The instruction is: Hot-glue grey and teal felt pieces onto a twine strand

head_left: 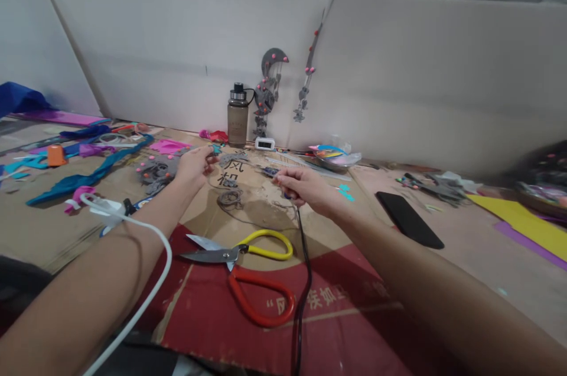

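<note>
Left hand: near teal piece
Right hand: gripping dark item
Scissors: below both hands
Bottle: beyond, between hands
Phone: right of right hand

From here I make out metal-bladed scissors with one yellow and one red loop handle, a thin black cord, a red cardboard panel with pale printed characters, a grey crescent ornament dotted pink, a teal fabric strip and a flat yellow sheet.
</note>
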The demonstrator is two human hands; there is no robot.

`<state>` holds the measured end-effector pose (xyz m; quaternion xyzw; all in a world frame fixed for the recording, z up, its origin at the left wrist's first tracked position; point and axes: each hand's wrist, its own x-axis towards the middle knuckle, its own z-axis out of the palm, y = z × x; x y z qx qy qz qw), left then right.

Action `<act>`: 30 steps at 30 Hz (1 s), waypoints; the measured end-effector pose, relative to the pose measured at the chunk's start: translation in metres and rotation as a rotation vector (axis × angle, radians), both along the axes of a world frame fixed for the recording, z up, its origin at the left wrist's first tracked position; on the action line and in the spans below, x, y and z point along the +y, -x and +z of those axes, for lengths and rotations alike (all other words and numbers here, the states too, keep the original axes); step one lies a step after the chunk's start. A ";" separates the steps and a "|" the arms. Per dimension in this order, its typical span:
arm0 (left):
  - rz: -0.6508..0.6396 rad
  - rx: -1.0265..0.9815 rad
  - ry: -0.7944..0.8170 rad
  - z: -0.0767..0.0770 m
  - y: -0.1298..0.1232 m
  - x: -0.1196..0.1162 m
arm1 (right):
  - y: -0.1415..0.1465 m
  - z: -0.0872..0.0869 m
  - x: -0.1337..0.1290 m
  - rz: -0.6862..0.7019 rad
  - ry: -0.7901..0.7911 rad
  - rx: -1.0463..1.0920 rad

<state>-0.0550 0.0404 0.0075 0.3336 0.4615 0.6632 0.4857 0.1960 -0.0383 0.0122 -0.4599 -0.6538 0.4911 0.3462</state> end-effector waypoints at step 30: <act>-0.244 0.114 -0.035 -0.007 -0.026 -0.018 | -0.003 -0.041 0.048 -0.678 -0.397 -0.256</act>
